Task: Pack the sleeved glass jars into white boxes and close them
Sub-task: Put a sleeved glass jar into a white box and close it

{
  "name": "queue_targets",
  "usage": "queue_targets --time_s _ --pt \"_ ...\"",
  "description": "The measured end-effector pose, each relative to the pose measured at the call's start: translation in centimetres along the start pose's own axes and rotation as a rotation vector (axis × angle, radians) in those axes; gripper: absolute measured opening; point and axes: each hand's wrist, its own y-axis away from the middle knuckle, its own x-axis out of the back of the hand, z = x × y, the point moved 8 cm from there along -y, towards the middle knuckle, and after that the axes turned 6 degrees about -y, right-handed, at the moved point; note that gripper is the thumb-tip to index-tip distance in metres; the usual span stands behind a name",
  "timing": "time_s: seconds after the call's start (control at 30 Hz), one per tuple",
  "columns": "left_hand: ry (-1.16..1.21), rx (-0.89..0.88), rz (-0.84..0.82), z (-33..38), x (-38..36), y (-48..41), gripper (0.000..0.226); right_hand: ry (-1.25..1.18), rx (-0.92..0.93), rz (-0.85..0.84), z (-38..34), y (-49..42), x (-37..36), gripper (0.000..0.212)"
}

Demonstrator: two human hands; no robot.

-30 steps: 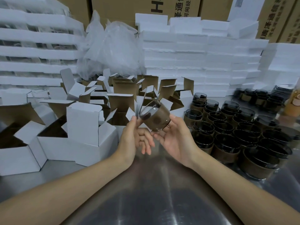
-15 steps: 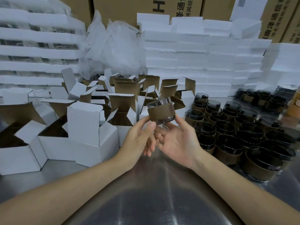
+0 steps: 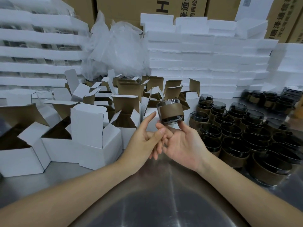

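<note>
**Sleeved jar (image 3: 170, 112) being raised; left hand (image 3: 144, 140) being eased off**

Its base is being pinched by the right hand (image 3: 182, 145), upright, just beside the open white boxes (image 3: 98, 149). Left fingers are being held slack and empty. Level lowering into a box is being advised.

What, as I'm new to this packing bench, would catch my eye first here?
A sleeved glass jar, upright at centre, pinched at its base by the right hand, the open left hand beside it. Open white boxes crowd the left; rows of sleeved jars fill the right.
</note>
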Motion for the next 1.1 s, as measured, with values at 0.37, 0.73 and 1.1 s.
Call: queue_targets --time_s 0.37,0.73,1.1 --pt "-0.018 -0.035 0.091 0.5 0.7 0.1 0.067 -0.029 0.004 0.001 -0.2 0.1 0.1 0.071" --pt "-0.045 0.025 0.111 -0.2 0.9 -0.1 0.051 0.204 0.173 -0.090 -1.3 0.4 -1.3 0.055" --pt "-0.056 0.060 0.097 -0.1 0.9 -0.1 0.042 0.152 0.060 -0.011 -0.9 0.6 -0.7 0.078"
